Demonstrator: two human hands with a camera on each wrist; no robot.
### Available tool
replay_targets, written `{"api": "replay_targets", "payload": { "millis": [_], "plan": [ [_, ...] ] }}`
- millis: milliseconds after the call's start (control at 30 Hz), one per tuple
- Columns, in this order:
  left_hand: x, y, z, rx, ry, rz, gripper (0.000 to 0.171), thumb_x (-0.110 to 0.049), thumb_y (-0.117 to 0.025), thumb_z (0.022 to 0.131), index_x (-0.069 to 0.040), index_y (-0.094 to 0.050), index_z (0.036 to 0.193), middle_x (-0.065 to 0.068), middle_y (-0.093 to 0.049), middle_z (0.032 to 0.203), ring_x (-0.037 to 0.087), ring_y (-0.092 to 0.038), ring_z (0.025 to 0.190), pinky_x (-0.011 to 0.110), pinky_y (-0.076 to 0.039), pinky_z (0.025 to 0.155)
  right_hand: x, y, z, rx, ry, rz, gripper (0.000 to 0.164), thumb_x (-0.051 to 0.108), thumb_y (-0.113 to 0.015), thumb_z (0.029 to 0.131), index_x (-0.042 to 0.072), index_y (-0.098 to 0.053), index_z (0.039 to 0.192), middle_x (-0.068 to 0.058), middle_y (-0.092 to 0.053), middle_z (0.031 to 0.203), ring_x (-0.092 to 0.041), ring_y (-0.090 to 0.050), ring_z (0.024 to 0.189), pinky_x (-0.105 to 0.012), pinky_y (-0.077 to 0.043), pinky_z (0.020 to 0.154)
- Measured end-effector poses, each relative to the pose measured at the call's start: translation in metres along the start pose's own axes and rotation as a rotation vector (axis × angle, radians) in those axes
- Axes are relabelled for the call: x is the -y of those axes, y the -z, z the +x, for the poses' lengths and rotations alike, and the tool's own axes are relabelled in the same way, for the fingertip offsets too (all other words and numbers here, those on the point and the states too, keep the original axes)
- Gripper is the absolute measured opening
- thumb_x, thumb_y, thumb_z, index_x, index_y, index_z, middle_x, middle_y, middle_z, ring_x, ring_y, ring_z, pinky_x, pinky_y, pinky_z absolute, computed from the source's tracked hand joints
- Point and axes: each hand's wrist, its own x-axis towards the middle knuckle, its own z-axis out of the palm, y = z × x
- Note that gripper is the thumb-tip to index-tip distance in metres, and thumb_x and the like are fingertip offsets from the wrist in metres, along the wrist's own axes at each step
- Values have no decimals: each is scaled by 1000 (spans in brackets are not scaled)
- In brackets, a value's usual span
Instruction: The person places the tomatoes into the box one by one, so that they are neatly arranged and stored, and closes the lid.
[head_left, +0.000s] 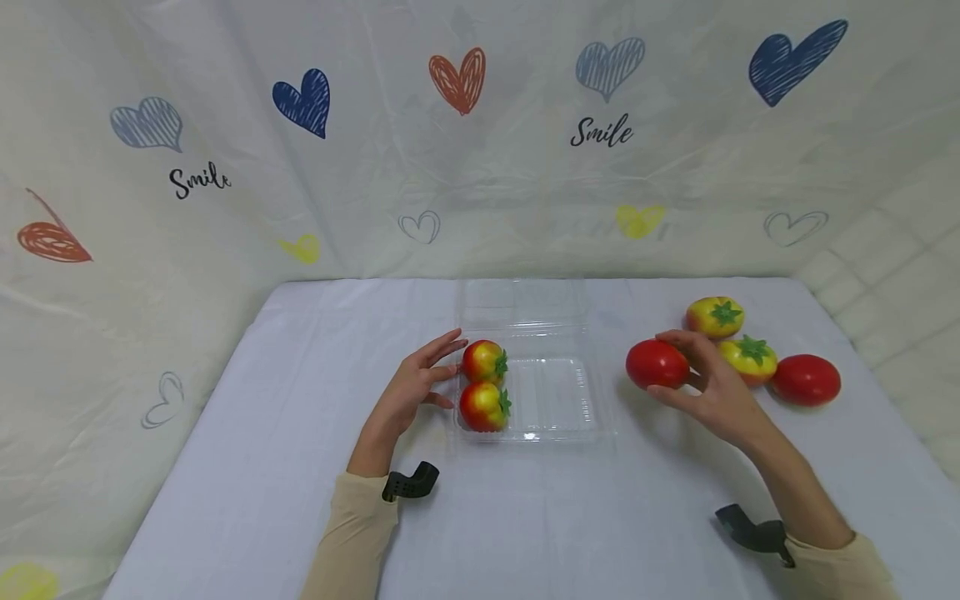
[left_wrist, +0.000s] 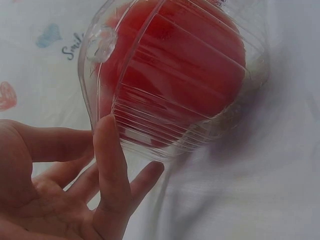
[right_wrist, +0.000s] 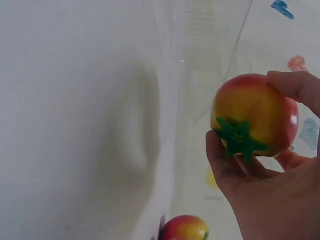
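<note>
My right hand (head_left: 718,398) holds a toy tomato (head_left: 657,364) up off the table, to the right of a clear plastic box (head_left: 546,392). In the right wrist view the fingers and thumb curl round this toy tomato (right_wrist: 255,112), whose green star-shaped top shows. My left hand (head_left: 408,387) is at the box's left side, its extended fingers touching the clear wall (left_wrist: 150,120). Inside the box, two red-and-yellow toy tomatoes, a rear one (head_left: 480,360) and a front one (head_left: 480,407), lie along the left side. The lid (head_left: 517,304) stands open at the back.
On the right of the white-covered table (head_left: 540,517) lie more toy tomatoes: a yellow one (head_left: 708,315) at the back, another (head_left: 753,367) behind my right hand, and a red one (head_left: 806,381) beside it. A cloth wall with printed hearts (head_left: 457,81) rises behind the table.
</note>
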Motion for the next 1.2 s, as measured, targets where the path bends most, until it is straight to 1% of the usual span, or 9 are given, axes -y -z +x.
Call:
{"api": "replay_targets", "payload": {
  "millis": [133, 267, 367, 567, 800, 867, 1033, 1100, 1200],
  "plan": [
    [-1, 0, -1, -4, 5, -2, 57, -14, -53, 106, -28, -43, 160, 1, -49, 162, 34, -56, 137, 25, -61, 65, 3, -2, 2, -1, 28, -14, 77, 11, -84, 85, 12, -46, 152, -15, -49, 149, 12, -39, 125, 1, -44, 88],
    [-1, 2, 0, -6, 8, -1, 57, -13, -54, 106, -29, -43, 160, 0, -50, 162, 34, -54, 139, 24, -61, 64, 7, -5, 3, 5, 26, -31, 76, 17, -82, 88, 17, -46, 155, -15, -49, 153, 13, -38, 125, 1, -44, 88],
    [0, 3, 0, -7, 7, 3, 57, -13, -54, 106, -29, -43, 160, 0, -49, 162, 34, -53, 141, 24, -61, 65, 12, -8, 5, 17, 0, -32, 76, 22, -81, 90, 21, -45, 157, -15, -47, 156, 7, -40, 126, -2, -46, 87],
    [1, 3, 1, -3, 3, 3, 57, -14, -54, 106, -29, -43, 160, 0, -49, 162, 35, -54, 139, 25, -61, 65, 17, -13, 6, 28, -9, 0, 75, 22, -79, 91, 21, -44, 157, -12, -47, 154, -1, -42, 128, -6, -50, 87],
    [0, 1, 1, -1, 1, 6, 57, -14, -54, 106, -29, -43, 160, 0, -50, 161, 35, -56, 138, 25, -61, 65, 22, -16, 8, 34, -23, 12, 76, 21, -79, 91, 20, -43, 158, -14, -48, 153, -31, -44, 139, -4, -47, 88],
    [1, 1, 1, 0, 0, 9, 57, -13, -54, 106, -28, -42, 160, 1, -49, 162, 36, -56, 138, 25, -61, 65, 22, -18, 8, 32, -19, 24, 76, 21, -79, 91, 19, -42, 157, -15, -47, 154, -27, -45, 137, -4, -47, 89],
    [1, 1, 1, 0, -3, 13, 58, -12, -53, 106, -27, -41, 161, 3, -48, 163, 36, -55, 139, 24, -61, 64, 24, -22, 11, 7, -5, 63, 71, 19, -78, 92, 15, -42, 153, -13, -49, 150, 1, -47, 124, -6, -51, 88],
    [1, 1, 1, -2, -2, 11, 58, -12, -53, 106, -28, -42, 161, 2, -48, 163, 36, -55, 139, 24, -61, 64, 25, -24, 12, -1, 6, 76, 68, 18, -78, 92, 14, -43, 151, -13, -50, 149, 6, -47, 122, -5, -50, 89],
    [1, 0, 1, -3, 0, 9, 57, -13, -53, 106, -28, -42, 160, 2, -48, 163, 36, -55, 138, 24, -61, 65, 26, -25, 12, -2, 20, 87, 66, 17, -78, 92, 14, -46, 150, -13, -50, 149, 7, -45, 124, -4, -49, 91]
  ]
}}
